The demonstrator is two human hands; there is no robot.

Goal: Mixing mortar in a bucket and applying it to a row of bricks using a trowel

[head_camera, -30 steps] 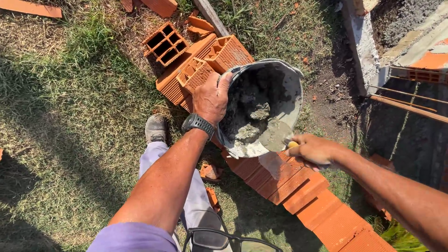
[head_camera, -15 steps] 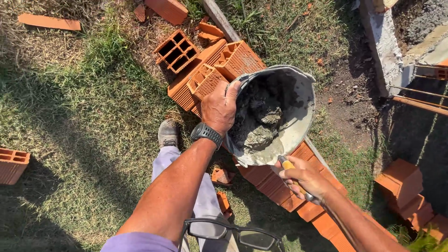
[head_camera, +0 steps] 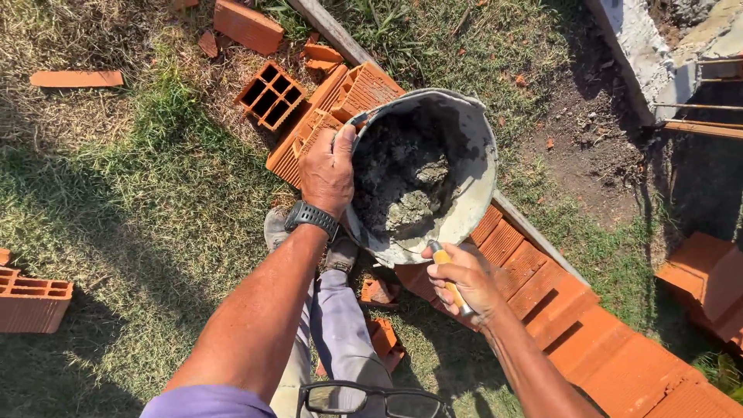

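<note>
Two bare hands work at a grey bucket [head_camera: 472,166] half full of wet grey mortar [head_camera: 402,186], tilted toward the camera above a row of orange bricks [head_camera: 542,286]. The left hand [head_camera: 327,172], with a dark watch [head_camera: 312,219] on its wrist, grips the near left rim of the bucket, fingers [head_camera: 346,143] curled over the edge. The right hand [head_camera: 464,282] sits just below the bucket's lower rim, fingers closed round the yellow handle of a trowel [head_camera: 443,271]; its blade is hidden. Hollow orange bricks [head_camera: 271,94] lie in a heap on the grass [head_camera: 155,201] behind the left hand, touching one another. A grey shoe [head_camera: 275,228] stands on the grass under the left wrist. Glasses [head_camera: 371,401] hang at the bottom edge.
</note>
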